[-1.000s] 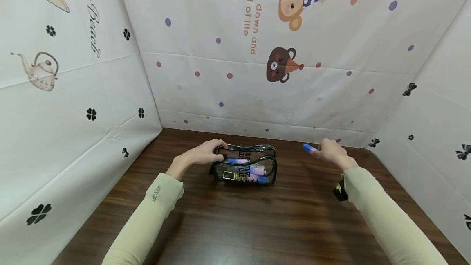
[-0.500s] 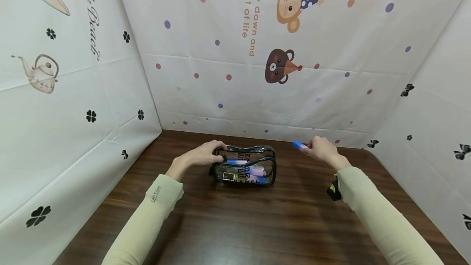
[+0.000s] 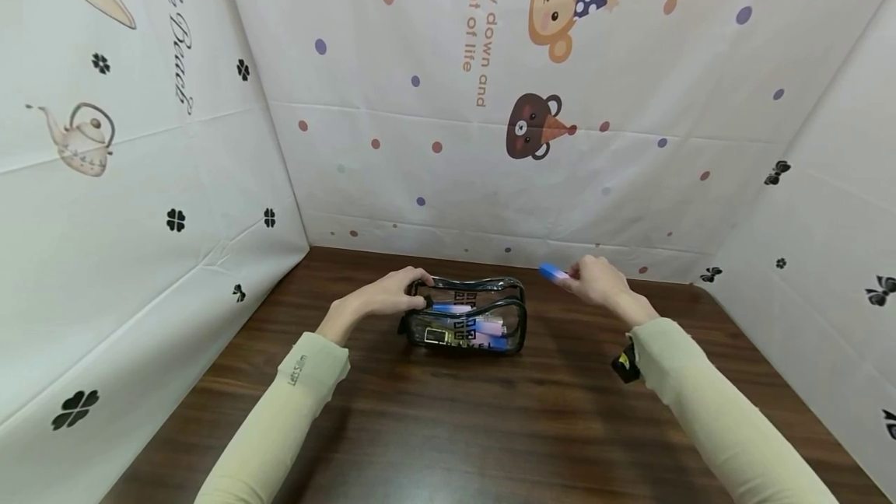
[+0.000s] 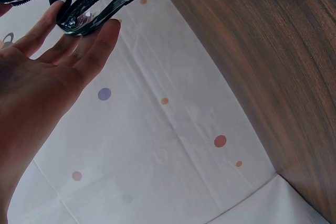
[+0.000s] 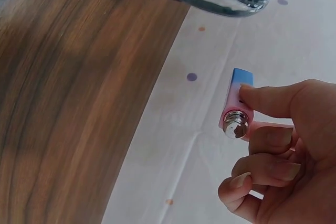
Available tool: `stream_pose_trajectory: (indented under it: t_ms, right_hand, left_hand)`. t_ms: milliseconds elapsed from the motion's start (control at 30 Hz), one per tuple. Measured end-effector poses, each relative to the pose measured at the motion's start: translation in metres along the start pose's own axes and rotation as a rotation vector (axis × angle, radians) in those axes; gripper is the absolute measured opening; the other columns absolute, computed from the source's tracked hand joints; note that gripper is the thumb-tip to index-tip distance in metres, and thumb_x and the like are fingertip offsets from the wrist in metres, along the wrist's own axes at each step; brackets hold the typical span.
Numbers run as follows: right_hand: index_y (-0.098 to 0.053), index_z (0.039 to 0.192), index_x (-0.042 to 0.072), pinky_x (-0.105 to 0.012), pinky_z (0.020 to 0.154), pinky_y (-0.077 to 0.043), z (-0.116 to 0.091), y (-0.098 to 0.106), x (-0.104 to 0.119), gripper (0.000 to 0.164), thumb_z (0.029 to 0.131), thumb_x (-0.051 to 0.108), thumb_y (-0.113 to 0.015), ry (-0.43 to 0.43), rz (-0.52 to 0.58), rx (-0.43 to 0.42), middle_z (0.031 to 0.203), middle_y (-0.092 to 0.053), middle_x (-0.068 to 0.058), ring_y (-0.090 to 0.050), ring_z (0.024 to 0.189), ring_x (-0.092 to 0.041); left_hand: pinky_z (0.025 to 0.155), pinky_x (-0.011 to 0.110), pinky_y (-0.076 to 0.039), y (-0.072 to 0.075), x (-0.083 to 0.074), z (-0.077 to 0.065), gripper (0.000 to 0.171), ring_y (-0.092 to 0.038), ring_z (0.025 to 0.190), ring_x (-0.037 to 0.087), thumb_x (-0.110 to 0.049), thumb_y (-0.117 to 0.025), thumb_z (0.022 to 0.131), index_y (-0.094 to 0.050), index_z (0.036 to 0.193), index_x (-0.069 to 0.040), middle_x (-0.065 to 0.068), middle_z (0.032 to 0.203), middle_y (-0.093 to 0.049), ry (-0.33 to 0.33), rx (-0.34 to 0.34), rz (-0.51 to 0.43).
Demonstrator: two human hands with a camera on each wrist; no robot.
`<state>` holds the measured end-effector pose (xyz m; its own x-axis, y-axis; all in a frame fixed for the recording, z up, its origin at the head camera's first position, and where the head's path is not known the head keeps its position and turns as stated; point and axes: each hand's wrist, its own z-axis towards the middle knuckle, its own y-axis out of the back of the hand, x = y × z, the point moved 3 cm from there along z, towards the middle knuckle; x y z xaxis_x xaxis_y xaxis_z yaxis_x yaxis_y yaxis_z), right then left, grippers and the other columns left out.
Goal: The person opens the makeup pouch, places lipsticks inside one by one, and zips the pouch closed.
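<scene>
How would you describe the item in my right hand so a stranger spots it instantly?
On the brown table is a clear, black-edged pouch. Right of it, the right hand pinches a small blue-and-pink stick with a silvery end. Similar-coloured pieces lie inside the pouch; only this one shows outside it.

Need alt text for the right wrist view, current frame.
The right hand pinches a small blue-and-pink stick with a silver end. Apart from it, a clear pouch with black trim shows partly at the top edge. Brown wood tabletop lies left, white dotted sheet behind the hand.
</scene>
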<state>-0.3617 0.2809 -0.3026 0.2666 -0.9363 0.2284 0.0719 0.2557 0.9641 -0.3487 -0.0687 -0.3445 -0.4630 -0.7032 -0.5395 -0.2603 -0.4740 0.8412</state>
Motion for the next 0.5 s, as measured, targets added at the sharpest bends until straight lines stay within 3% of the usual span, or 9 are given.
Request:
stream_pose_trajectory:
  t_ms: [333,500]
  right_hand:
    - [-0.068,0.090,0.005,-0.027,0.047,-0.037,0.001,0.002,0.020,0.032,0.086,0.034,-0.058,0.045,0.011,-0.006,0.073,-0.065,-0.004,-0.051,0.056,-0.014]
    - [-0.068,0.085,0.007,-0.027,0.045,-0.034,0.002,0.003,0.029,0.030,0.085,0.035,-0.059,0.059,0.005,-0.019,0.068,-0.062,-0.002,-0.047,0.054,-0.014]
  left_hand:
    - [0.090,0.042,-0.038,0.001,-0.001,-0.001,0.037,-0.044,0.115,0.022,-0.023,-0.052,0.087,-0.048,0.123,-0.018,0.005,0.130,-0.043,0.000,-0.005,-0.004]
    - [0.090,0.042,-0.038,0.000,-0.002,-0.002,0.037,-0.044,0.116,0.022,-0.024,-0.052,0.087,-0.048,0.124,-0.018,0.005,0.131,-0.043,0.002,0.001,-0.006]
